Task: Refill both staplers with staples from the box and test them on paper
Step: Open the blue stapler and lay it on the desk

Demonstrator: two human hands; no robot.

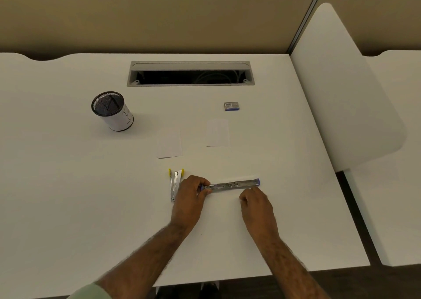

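The left hand (191, 191) pinched one end of the blue stapler (234, 183), which lay open low in the middle. The right hand (255, 202) curled just below it; I could not tell if it held anything. It looked like filling time, so staples from the box (231, 106), up and right, were needed next.

Left grip (191, 191) pinching stapler (234, 183); right grip (256, 202) curled, palm down

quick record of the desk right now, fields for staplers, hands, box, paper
blue stapler: opened flat, lying crosswise
left hand: grips its left end
right hand: fingers curled beside it, contact unclear
yellow stapler: opened, left of left hand
staple box: farther back, untouched
paper slips: two, between box and staplers
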